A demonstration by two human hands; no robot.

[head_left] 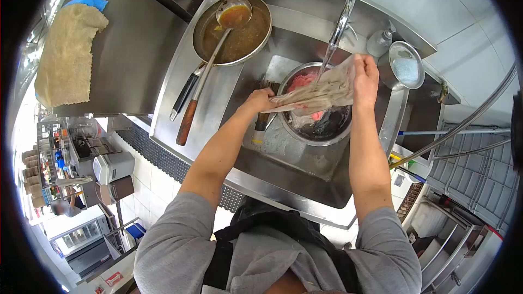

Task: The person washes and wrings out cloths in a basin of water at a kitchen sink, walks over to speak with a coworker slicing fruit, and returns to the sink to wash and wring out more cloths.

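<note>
A wet, stained beige cloth (327, 90) is stretched between my two hands. My left hand (259, 101) grips its gathered left end, and my right hand (366, 80) holds its wider right end. The cloth hangs over a round metal bowl (316, 142) in the sink, covering part of it. Inside the bowl lie pink-red cloth (303, 80) and something dark and wet. The tap (340, 22) reaches over the bowl, its spout end close to the cloth. Below my left hand is a dark-handled tool (261, 122), partly hidden.
Left of the basin, a pan (204, 49) of brown liquid holds a ladle (214, 57). At the right sit a pump bottle (379, 42) and a metal bowl (388, 68) with a light-blue sponge (406, 69). A tan cloth (68, 57) lies on the left steel surface. Another person is far left.
</note>
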